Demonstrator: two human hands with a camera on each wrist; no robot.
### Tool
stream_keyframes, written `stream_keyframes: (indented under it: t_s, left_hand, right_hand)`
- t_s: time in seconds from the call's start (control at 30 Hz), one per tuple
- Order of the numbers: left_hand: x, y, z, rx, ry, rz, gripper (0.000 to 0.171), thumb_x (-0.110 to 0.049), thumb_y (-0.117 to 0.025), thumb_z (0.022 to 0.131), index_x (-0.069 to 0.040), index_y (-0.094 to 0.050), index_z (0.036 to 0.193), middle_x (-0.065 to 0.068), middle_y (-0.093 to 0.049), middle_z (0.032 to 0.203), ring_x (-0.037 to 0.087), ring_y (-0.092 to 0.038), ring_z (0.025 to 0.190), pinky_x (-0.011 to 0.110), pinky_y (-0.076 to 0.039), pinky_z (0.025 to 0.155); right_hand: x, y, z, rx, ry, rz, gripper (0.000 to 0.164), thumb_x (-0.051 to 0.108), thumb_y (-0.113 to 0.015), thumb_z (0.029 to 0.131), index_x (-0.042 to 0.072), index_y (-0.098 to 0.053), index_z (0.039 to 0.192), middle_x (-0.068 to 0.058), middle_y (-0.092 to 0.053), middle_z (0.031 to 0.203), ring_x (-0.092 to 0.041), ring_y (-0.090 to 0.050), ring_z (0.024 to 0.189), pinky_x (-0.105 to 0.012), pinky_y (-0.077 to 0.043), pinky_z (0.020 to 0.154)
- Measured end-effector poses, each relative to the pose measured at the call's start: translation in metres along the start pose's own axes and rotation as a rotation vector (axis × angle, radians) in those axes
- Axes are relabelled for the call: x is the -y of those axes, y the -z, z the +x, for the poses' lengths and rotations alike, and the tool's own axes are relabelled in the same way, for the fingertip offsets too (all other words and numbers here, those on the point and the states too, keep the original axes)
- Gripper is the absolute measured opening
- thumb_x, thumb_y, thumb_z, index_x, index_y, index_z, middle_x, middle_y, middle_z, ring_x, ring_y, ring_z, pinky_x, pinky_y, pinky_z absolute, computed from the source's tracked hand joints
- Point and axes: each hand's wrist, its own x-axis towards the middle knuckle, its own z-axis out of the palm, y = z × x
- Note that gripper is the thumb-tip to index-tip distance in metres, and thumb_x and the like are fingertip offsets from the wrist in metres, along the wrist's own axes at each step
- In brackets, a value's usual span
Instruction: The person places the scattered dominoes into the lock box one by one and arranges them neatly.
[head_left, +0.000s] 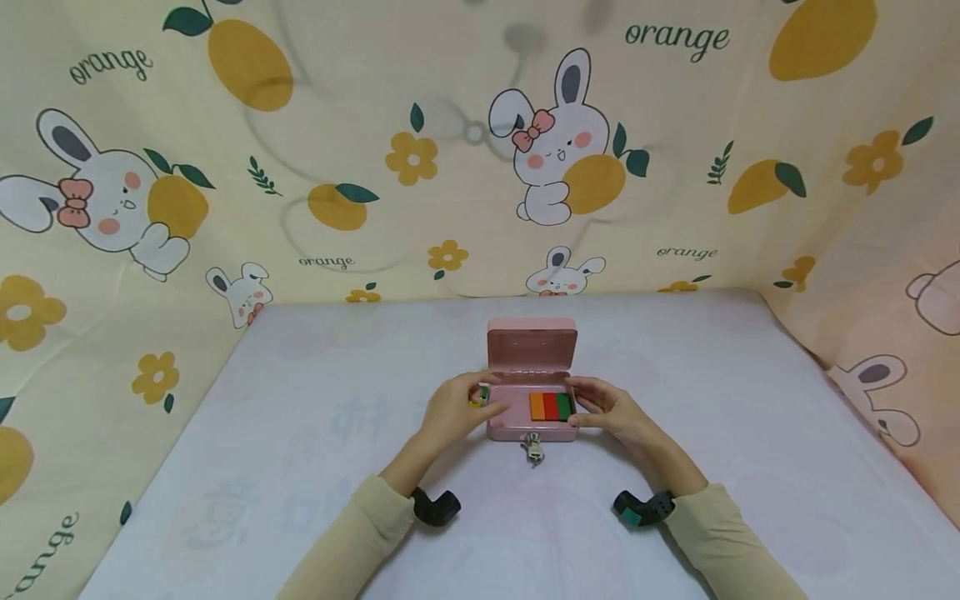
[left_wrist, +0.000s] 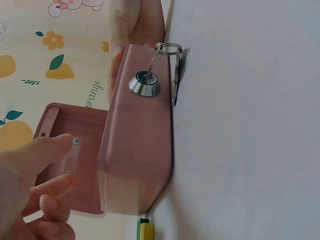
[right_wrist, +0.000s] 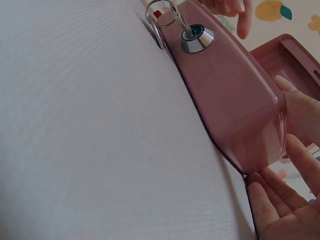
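A pink metal cash box stands on the table with its lid raised. Inside, orange, red and green blocks lie side by side at the right. A key with a ring sticks in the front lock. My left hand hovers at the box's left end, thumb over the interior, nothing between its fingers. Near it, yellow and green pieces lie outside that end. My right hand holds the right end, thumb at the rim and fingers against the side.
A white cloth covers the table. Behind and at both sides hangs a curtain printed with rabbits and oranges. Black wrist cameras sit on the left wrist and right wrist.
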Motion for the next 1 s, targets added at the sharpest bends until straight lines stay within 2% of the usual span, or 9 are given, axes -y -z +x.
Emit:
stream_keyframes:
  t_s: [0.2, 0.3, 0.47, 0.63, 0.87, 1.0]
  left_hand:
    - [0.006, 0.004, -0.011, -0.024, 0.041, -0.015, 0.038, -0.029, -0.077, 0.08, -0.005, -0.07, 0.109, -0.004, -0.038, 0.065, 0.009, -0.036, 0.061, 0.018, -0.023, 0.054]
    - [0.008, 0.006, -0.015, -0.025, 0.065, -0.015, 0.037, -0.028, -0.078, 0.079, -0.007, -0.07, 0.109, -0.005, -0.038, 0.064, 0.008, -0.036, 0.059, 0.018, -0.022, 0.053]
    - [0.015, 0.006, -0.021, -0.033, 0.125, 0.012, 0.038, -0.028, -0.08, 0.077, -0.01, -0.07, 0.109, -0.005, -0.039, 0.063, 0.007, -0.037, 0.059, 0.018, -0.024, 0.052]
    - [0.022, 0.007, -0.029, -0.048, 0.163, 0.067, 0.04, -0.026, -0.08, 0.076, -0.008, -0.069, 0.11, -0.004, -0.039, 0.064, 0.009, -0.038, 0.062, 0.02, -0.024, 0.054]
    - [0.031, 0.012, -0.034, -0.046, 0.302, 0.101, 0.048, -0.03, -0.08, 0.076, -0.01, -0.066, 0.117, -0.001, -0.046, 0.067, 0.013, -0.041, 0.062, 0.023, -0.027, 0.054]
    - [0.038, 0.013, -0.032, -0.021, 0.329, 0.122, 0.052, -0.034, -0.081, 0.074, -0.011, -0.065, 0.118, -0.001, -0.046, 0.068, 0.012, -0.04, 0.06, 0.023, -0.026, 0.053]
  right_hand:
    - [0.0, 0.0, 0.0, 0.006, 0.014, -0.004, 0.072, 0.013, -0.073, 0.084, -0.006, -0.037, 0.143, -0.027, -0.03, 0.153, -0.045, -0.028, 0.144, -0.032, -0.033, 0.108]
    - [-0.001, 0.0, 0.0, 0.007, 0.017, -0.009, 0.072, 0.014, -0.073, 0.084, -0.005, -0.036, 0.143, -0.027, -0.031, 0.153, -0.046, -0.028, 0.143, -0.033, -0.033, 0.108]
    - [-0.002, 0.001, 0.001, -0.002, 0.0, -0.006, 0.074, 0.016, -0.074, 0.083, -0.003, -0.036, 0.144, -0.026, -0.031, 0.153, -0.044, -0.028, 0.144, -0.025, -0.036, 0.107]
    - [-0.003, 0.001, 0.001, -0.005, -0.006, -0.006, 0.074, 0.017, -0.075, 0.083, -0.003, -0.037, 0.144, -0.026, -0.032, 0.153, -0.044, -0.029, 0.143, -0.018, -0.039, 0.104]
    - [-0.005, 0.0, 0.003, -0.005, -0.016, -0.015, 0.071, 0.014, -0.073, 0.084, -0.003, -0.037, 0.144, -0.025, -0.032, 0.153, -0.044, -0.03, 0.143, -0.027, -0.036, 0.107]
    - [-0.006, 0.001, 0.003, -0.013, -0.022, 0.001, 0.072, 0.014, -0.074, 0.083, -0.002, -0.038, 0.144, -0.024, -0.032, 0.154, -0.042, -0.03, 0.144, -0.028, -0.035, 0.107]
